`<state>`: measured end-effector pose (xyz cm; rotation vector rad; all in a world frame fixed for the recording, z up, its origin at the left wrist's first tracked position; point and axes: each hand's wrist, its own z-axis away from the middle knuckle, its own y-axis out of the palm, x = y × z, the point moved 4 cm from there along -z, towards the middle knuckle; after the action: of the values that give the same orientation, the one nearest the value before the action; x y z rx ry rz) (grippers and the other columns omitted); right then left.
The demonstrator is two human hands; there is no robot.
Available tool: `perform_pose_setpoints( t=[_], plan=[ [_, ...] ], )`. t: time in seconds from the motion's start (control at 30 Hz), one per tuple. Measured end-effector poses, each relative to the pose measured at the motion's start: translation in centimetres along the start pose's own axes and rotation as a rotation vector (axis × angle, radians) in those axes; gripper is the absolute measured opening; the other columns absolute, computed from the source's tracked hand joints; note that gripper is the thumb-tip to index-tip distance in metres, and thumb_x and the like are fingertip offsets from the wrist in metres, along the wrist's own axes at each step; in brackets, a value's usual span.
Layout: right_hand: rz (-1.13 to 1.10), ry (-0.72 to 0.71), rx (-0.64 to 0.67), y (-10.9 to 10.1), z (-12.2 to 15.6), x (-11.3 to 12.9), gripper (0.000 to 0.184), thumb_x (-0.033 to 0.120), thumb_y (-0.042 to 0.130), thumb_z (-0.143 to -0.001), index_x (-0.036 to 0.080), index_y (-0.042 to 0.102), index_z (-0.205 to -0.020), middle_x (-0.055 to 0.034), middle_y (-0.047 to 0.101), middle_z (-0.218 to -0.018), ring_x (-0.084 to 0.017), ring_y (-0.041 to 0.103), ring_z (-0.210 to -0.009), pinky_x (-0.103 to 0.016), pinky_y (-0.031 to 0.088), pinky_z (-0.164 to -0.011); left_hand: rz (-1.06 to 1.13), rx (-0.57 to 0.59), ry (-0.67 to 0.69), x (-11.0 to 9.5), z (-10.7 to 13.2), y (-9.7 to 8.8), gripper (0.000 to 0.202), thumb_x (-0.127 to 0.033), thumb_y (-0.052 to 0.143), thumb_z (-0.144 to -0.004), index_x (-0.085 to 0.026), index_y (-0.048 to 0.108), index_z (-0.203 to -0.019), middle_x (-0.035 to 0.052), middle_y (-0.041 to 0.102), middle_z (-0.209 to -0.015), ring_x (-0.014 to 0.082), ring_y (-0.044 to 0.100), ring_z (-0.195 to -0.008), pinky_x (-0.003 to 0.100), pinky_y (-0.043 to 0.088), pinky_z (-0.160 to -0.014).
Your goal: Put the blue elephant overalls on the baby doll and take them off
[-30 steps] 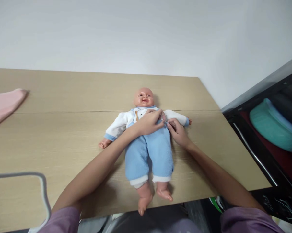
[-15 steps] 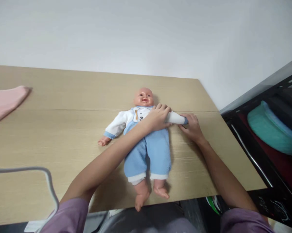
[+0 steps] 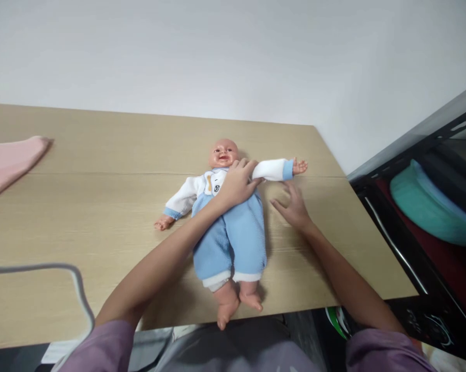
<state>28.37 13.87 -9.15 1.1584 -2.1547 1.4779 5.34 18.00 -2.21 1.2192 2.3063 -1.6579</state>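
bald plastic doll in white-and-blue fleece clothes (image 3: 233, 227): face-up on pale wood-grain table (image 3: 101, 217) | left hand (image 3: 238, 185): half-closed over doll's shoulder, likely bracing it | right hand (image 3: 292, 209): loosely open, empty, near doll's outstretched white sleeve (image 3: 269, 169), apparently giving it room

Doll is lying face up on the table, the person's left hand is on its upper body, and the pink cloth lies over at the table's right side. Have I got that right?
Not quite: the head view shows the pink cloth at the left side of the table, not the right. The doll does lie face up, with the left hand on its upper body.
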Motion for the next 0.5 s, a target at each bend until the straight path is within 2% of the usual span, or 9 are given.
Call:
perform_pose_setpoints(
  t=[0.1, 0.2, 0.33, 0.5],
  plan=[
    [-0.243, -0.020, 0.236, 2.5, 0.7, 1.9, 0.047, 0.047, 0.071, -0.103, 0.026, 0.065, -0.145, -0.0158, 0.071, -0.146, -0.035, 0.066, -0.139, -0.063, 0.051, -0.123, 0.213, -0.111, -0.042, 1.3, 0.3, -1.6, 0.026, -0.038, 0.063, -0.103, -0.021, 0.065, -0.122, 0.0117, 0.071, -0.121, 0.0314, 0.063, -0.114, 0.048, 0.052, -0.106],
    [-0.535, 0.046, 0.375, 4.9, 1.3, 4.7, 0.046, 0.050, 0.067, -0.105, 0.029, 0.062, -0.146, -0.0124, 0.072, -0.144, -0.030, 0.071, -0.131, -0.055, 0.058, -0.117, 0.441, -0.204, -0.094, 2.8, 0.9, -3.3, 0.025, -0.040, 0.066, -0.100, -0.023, 0.064, -0.118, 0.0091, 0.072, -0.118, 0.0289, 0.066, -0.112, 0.046, 0.054, -0.105],
    [-0.769, 0.180, 0.312, 6.6, 0.2, 7.1, 0.047, 0.057, 0.070, -0.104, 0.032, 0.060, -0.142, -0.0088, 0.067, -0.147, -0.027, 0.068, -0.132, -0.049, 0.058, -0.117, 0.730, -0.334, -0.157, 4.4, 2.0, -4.9, 0.038, -0.051, 0.075, -0.097, -0.024, 0.065, -0.122, 0.0101, 0.074, -0.130, 0.0308, 0.070, -0.124, 0.047, 0.055, -0.113],
    [-0.784, 0.147, 0.302, 7.9, -3.4, 9.6, 0.042, 0.065, 0.068, -0.102, 0.030, 0.067, -0.124, -0.0081, 0.063, -0.140, -0.028, 0.062, -0.133, -0.046, 0.055, -0.118, 0.955, -0.490, -0.319, 5.7, 3.2, -6.0, 0.051, -0.065, 0.077, -0.096, -0.025, 0.066, -0.127, 0.0116, 0.075, -0.145, 0.0347, 0.066, -0.142, 0.047, 0.054, -0.121]
  ],
)
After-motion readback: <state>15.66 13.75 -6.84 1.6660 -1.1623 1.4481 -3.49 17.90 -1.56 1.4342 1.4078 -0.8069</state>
